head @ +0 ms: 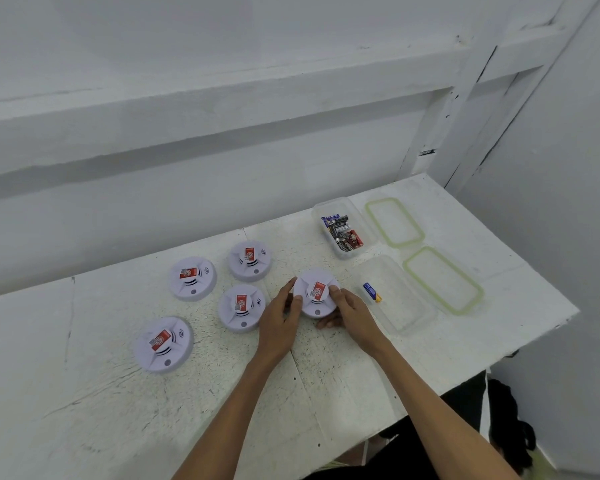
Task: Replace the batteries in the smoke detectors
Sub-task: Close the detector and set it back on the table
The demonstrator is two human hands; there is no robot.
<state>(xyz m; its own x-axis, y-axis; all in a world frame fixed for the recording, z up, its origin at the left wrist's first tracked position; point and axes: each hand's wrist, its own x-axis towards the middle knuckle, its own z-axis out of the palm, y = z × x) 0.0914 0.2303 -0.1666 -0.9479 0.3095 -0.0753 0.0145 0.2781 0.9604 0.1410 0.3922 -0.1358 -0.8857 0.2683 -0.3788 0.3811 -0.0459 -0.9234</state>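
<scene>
Though all alike, five smoke detectors (242,308)

Even, cool, diffuse light; soft faint shadows under the hands; wide-angle bending at edges; slight overall softness.

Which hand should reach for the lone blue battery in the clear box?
Probably right. The right hand sits beside the clear box holding the blue battery; the left hand is across the smoke detector from it.
</scene>
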